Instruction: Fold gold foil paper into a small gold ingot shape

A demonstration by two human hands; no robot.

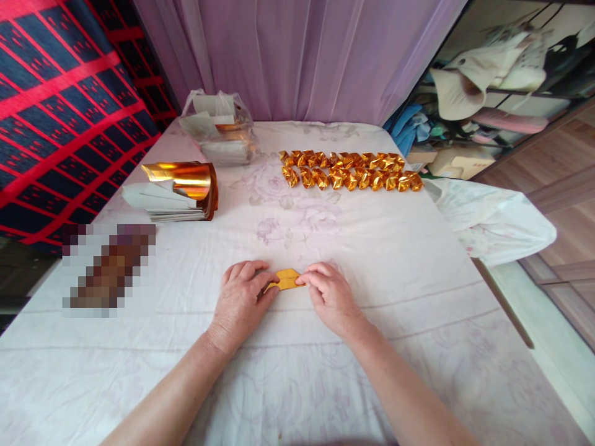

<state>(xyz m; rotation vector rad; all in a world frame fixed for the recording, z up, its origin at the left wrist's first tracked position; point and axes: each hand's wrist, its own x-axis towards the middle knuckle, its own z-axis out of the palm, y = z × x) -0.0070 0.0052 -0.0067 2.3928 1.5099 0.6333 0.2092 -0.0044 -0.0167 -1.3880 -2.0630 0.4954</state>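
Note:
A small strip of folded golden-yellow paper [287, 278] lies low over the tablecloth between my two hands. Its left end is between the thumb and fingers of my left hand [242, 297], which partly cover it. At the other end, my right hand [331, 296] pinches a corner with thumb and forefinger, the remaining fingers curled. Crease lines and angled corners show on the paper's upper edge. Beyond my hands, several shiny gold folded paper pieces [353, 178] stand in two rows across the back right of the table.
A curled stack of gold-and-white foil sheets [179, 201] sits at the left. Behind it is a clear plastic bag [218, 133] with more sheets. A blurred-out item [111, 269] lies near the left edge. A white bag [502, 220] hangs beyond the right edge. Purple curtain [297, 56] behind.

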